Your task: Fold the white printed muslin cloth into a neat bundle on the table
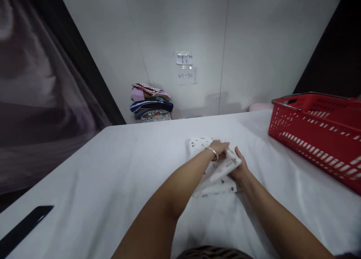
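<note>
A white cloth with small dark printed marks (210, 189) lies partly folded on the white-covered table. My left hand (220, 147), with a silver bangle at the wrist, reaches across it and is closed on the upper part of a raised fold. At the right edge of the same fold is my right hand (239, 169); its thumb points up and its other fingers are tucked under the cloth. The raised flap between both hands is slightly blurred, and part of the left fingers is hidden behind it.
A red plastic basket (316, 138) with a metal handle stands at the right. Beyond the table's far edge is a stack of folded clothes (152, 104). A flat black object (26, 227) lies at the near left. Paper labels (186, 75) hang on the wall.
</note>
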Available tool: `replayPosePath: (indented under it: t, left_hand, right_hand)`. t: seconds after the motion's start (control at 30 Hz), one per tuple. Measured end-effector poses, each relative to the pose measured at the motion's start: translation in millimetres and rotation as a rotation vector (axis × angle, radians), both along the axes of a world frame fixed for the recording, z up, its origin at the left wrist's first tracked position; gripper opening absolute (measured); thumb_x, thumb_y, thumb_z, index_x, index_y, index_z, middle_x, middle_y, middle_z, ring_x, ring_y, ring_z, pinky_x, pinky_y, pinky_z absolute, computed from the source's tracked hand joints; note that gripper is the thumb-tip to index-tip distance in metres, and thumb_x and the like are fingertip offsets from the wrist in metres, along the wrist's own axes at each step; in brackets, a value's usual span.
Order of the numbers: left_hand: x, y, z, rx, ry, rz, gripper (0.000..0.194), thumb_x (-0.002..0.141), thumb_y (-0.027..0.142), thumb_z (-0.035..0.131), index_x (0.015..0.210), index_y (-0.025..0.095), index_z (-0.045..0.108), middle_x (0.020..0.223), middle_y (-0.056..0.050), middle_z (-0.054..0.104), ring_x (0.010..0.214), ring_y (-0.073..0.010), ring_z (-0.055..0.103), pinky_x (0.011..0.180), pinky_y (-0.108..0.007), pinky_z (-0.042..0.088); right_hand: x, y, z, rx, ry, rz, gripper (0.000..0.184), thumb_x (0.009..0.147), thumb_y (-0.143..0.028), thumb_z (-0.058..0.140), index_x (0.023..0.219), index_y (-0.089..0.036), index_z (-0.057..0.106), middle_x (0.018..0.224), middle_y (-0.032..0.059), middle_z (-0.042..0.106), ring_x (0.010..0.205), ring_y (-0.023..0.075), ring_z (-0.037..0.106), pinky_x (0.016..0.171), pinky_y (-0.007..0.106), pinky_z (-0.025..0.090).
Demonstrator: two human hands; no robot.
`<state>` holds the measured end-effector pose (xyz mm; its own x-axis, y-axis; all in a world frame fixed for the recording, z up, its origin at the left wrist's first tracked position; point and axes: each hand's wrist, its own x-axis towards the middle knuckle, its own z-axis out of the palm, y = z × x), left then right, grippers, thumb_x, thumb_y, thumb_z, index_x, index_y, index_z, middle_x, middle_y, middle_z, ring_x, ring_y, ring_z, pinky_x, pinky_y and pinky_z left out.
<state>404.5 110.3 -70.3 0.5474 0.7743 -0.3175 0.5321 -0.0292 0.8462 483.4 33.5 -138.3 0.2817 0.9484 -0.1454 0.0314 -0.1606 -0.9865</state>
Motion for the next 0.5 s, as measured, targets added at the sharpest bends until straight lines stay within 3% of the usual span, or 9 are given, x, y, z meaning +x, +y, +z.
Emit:
replayPosePath:
  t: [0.07,0.13,0.2,0.27,0.33,0.4,0.5]
  left_hand:
    - [6.9,-10.0,-19.7,-0.003,-0.062,0.026,0.043,0.083,0.042,0.05,0.107,0.008,0.057,0.081,-0.013,0.068,0.056,-0.0167,0.062,0.051,-0.028,0.047]
    - [-6.9,-12.0,-32.7,0.041,-0.135,0.05,0.039,0.085,0.04,0.048,0.113,0.014,0.053,0.092,-0.011,0.068,0.063,-0.0138,0.063,0.056,-0.025,0.049]
    - [-37.6,-9.2,-39.6,0.137,-0.184,0.054,0.028,0.085,0.038,0.048,0.103,0.018,0.057,0.097,-0.007,0.067,0.078,-0.0143,0.064,0.068,-0.025,0.05]
    - [-75.9,-6.8,-44.5,0.389,-0.177,0.057,0.026,0.085,0.04,0.048,0.094,0.02,0.061,0.098,-0.006,0.066,0.093,-0.0176,0.061,0.084,-0.029,0.048]
    - [-110.5,-8.5,-51.3,0.526,-0.109,0.111,0.03,0.084,0.041,0.048,0.101,0.021,0.061,0.112,-0.006,0.062,0.108,-0.0198,0.055,0.096,-0.033,0.042]
    - [-132.3,-14.1,-61.0,0.576,-0.059,0.139,0.036,0.084,0.042,0.049,0.111,0.021,0.058,0.129,-0.007,0.052,0.123,-0.0208,0.044,0.107,-0.035,0.032]
    - [-137.8,-23.8,-76.4,0.519,-0.045,0.152,0.046,0.084,0.044,0.048,0.124,0.021,0.051,0.147,-0.006,0.033,0.137,-0.0204,0.024,0.114,-0.037,0.02]
  right_hand:
    - [11.9,-8.8,-1.0,-0.09,0.079,-0.01,0.081,0.088,-0.054,-0.006,0.121,-0.011,0.053,0.095,0.0154,0.069,0.091,0.0297,0.064,0.08,0.044,0.048]
    - [17.6,-14.7,0.4,-0.153,0.162,0.009,0.073,0.09,-0.054,0.004,0.114,-0.01,0.058,0.091,0.0149,0.069,0.089,0.0287,0.065,0.079,0.043,0.049]
    - [21.4,-18.4,2.9,-0.196,0.225,0.053,0.064,0.089,-0.055,0.02,0.109,-0.01,0.06,0.088,0.0149,0.07,0.085,0.028,0.066,0.077,0.042,0.051]
    - [25.7,-19.9,5.1,-0.209,0.306,0.09,0.05,0.086,-0.05,0.038,0.108,-0.01,0.059,0.087,0.0142,0.07,0.082,0.0265,0.067,0.074,0.041,0.052]
    - [30.3,-18.3,6.7,-0.197,0.349,0.08,0.039,0.081,-0.039,0.054,0.109,-0.012,0.057,0.087,0.0118,0.07,0.078,0.0242,0.067,0.072,0.039,0.054]
    - [33.2,-14.0,8.0,-0.213,0.297,0.042,0.037,0.074,-0.031,0.063,0.107,-0.014,0.057,0.086,0.0097,0.071,0.074,0.0227,0.067,0.07,0.038,0.054]
    - [32.9,-7.5,10.4,-0.242,0.109,-0.019,0.029,0.07,-0.027,0.068,0.095,-0.014,0.059,0.079,0.0076,0.07,0.068,0.0212,0.066,0.063,0.035,0.054]
